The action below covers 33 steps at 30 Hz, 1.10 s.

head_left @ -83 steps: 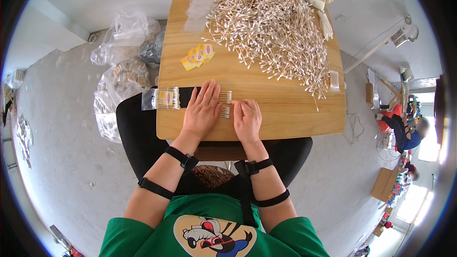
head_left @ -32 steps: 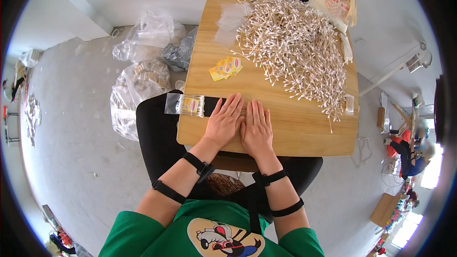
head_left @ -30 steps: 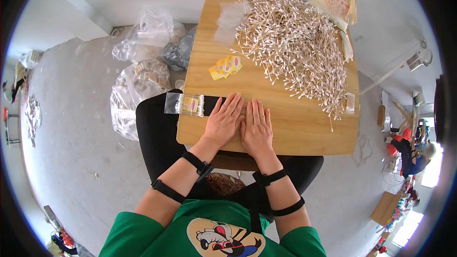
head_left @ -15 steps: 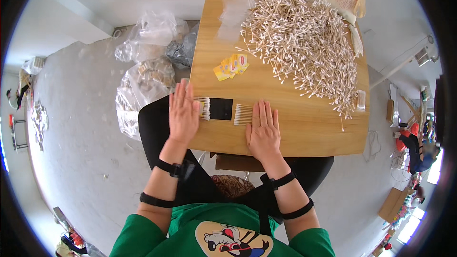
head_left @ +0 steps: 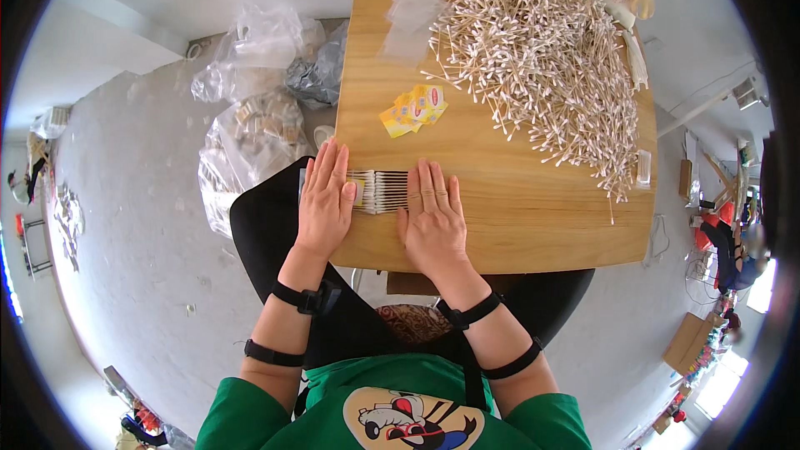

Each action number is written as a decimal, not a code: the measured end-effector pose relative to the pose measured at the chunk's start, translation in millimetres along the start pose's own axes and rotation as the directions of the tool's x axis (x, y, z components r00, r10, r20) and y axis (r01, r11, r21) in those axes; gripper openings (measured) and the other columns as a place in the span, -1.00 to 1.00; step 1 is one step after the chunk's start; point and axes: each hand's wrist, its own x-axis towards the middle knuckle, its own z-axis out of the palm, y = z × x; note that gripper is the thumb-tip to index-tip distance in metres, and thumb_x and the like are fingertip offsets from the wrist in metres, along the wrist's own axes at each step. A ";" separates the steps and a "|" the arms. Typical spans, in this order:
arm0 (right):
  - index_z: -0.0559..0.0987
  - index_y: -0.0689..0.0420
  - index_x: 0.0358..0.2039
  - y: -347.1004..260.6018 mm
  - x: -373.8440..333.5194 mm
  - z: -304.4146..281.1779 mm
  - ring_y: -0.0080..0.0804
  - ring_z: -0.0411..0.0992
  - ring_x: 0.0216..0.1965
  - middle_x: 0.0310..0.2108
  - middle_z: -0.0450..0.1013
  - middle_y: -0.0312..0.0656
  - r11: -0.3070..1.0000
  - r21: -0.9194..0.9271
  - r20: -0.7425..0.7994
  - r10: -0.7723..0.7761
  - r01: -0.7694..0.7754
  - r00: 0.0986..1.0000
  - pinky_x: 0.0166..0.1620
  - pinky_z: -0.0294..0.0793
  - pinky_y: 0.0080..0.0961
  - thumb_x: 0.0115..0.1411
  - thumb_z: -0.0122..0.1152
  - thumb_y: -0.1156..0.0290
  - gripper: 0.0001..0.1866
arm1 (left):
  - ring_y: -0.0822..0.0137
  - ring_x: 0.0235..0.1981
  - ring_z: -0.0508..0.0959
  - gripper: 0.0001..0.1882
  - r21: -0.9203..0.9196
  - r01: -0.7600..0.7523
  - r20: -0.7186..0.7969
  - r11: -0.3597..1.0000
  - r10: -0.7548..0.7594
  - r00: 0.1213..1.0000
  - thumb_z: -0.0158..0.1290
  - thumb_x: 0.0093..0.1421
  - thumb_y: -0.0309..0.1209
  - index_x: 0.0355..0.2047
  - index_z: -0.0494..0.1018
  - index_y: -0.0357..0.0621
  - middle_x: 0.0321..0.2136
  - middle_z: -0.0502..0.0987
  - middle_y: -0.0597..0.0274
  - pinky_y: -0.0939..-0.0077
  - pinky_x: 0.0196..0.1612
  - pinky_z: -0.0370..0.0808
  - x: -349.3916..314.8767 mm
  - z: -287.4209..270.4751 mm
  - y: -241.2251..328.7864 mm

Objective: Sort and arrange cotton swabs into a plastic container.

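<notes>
My left hand lies flat, fingers stretched out, at the table's left edge. It covers part of a row of cotton swabs with a bit of yellow card showing beside the thumb. My right hand is also flat, its palm over the right end of a second row of swabs. Those swabs lie side by side over a black pad, and their white tips meet the tips of the left row. What lies beneath both palms is hidden.
A big heap of loose cotton swabs covers the table's right side. Several yellow cards lie beyond my hands, with clear plastic bags farther back. A small clear box sits near the right edge. Full plastic sacks stand on the floor at left.
My right hand has slid left, bringing its row of swabs over the black pad and up against the left row. The left hand stays near the same spot. The view has shifted slightly.
</notes>
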 end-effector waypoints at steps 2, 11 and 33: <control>0.22 0.31 0.35 -0.8 0.2 -0.8 -0.12 0.01 0.45 0.41 0.09 0.02 1.000 -0.004 -0.004 0.002 -0.002 1.000 0.45 -0.07 -0.06 0.29 0.04 0.22 -0.31 | 0.04 0.42 0.13 -0.45 0.090 -0.002 0.030 0.996 -0.001 1.000 -0.17 0.41 -0.31 0.36 0.17 -0.22 0.38 0.16 -0.02 0.11 0.43 0.03 0.3 1.5 -0.5; 0.22 0.28 0.36 3.8 -0.3 -3.1 -0.16 0.01 0.45 0.42 0.09 -0.01 1.000 0.007 0.022 -0.020 0.020 1.000 0.45 -0.07 -0.08 0.29 0.05 0.19 -0.30 | -0.05 0.42 0.09 -0.48 -0.136 -0.001 0.029 0.991 0.005 1.000 -0.20 0.42 -0.32 0.32 0.22 -0.33 0.37 0.17 -0.01 0.13 0.44 0.01 -0.1 9.3 -13.5; 0.22 0.26 0.36 4.0 6.1 -11.0 -0.18 0.04 0.44 0.41 0.12 -0.03 0.998 0.000 0.033 -0.071 0.071 0.997 0.45 -0.04 -0.09 0.29 0.07 0.23 -0.32 | -0.06 0.45 0.02 -0.44 -0.336 -0.025 0.023 0.942 0.034 0.999 -0.33 0.50 -0.21 0.32 0.19 -0.39 0.39 0.13 -0.05 0.19 0.45 -0.03 0.9 12.8 -22.1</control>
